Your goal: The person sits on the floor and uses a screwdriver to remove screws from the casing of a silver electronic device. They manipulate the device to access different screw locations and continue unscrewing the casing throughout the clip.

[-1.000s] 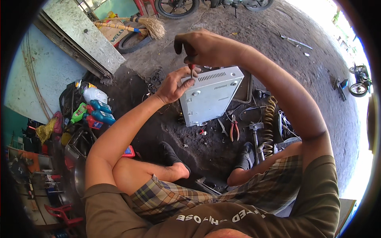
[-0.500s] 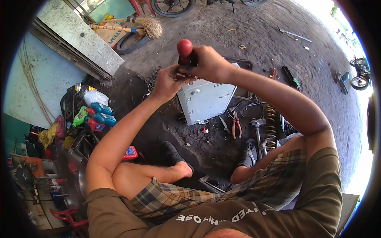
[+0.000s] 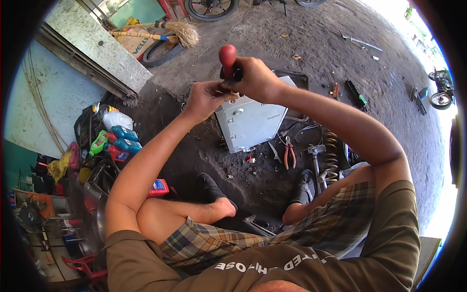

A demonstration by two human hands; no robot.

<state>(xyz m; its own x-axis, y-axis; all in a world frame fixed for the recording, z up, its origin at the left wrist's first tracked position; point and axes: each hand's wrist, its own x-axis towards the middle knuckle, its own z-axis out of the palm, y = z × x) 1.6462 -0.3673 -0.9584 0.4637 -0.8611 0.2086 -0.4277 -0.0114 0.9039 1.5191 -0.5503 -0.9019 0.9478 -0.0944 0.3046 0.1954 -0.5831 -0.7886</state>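
Observation:
A screwdriver with a rounded red handle (image 3: 227,56) stands nearly upright over the far end of a pale grey metal case (image 3: 255,130). My right hand (image 3: 259,82) is wrapped round the lower part of that handle. Close beside it, my left hand (image 3: 203,100) has its fingers pinched together at the case's far left corner, just below the handle. What those fingers pinch is hidden, and so is the screwdriver's tip. The case's near face shows a round fitting and slots.
A dark tray (image 3: 302,80) lies behind the case. Pliers (image 3: 290,153), a hammer (image 3: 317,158) and a coil spring (image 3: 331,155) lie to its right. Plastic bottles (image 3: 127,140) stand left. My feet flank the ground before the case; brooms (image 3: 182,35) lie farther back.
The red handle has tipped slightly to the right and looks more upright. My left hand has shifted a little to the left, while my right hand keeps its grip.

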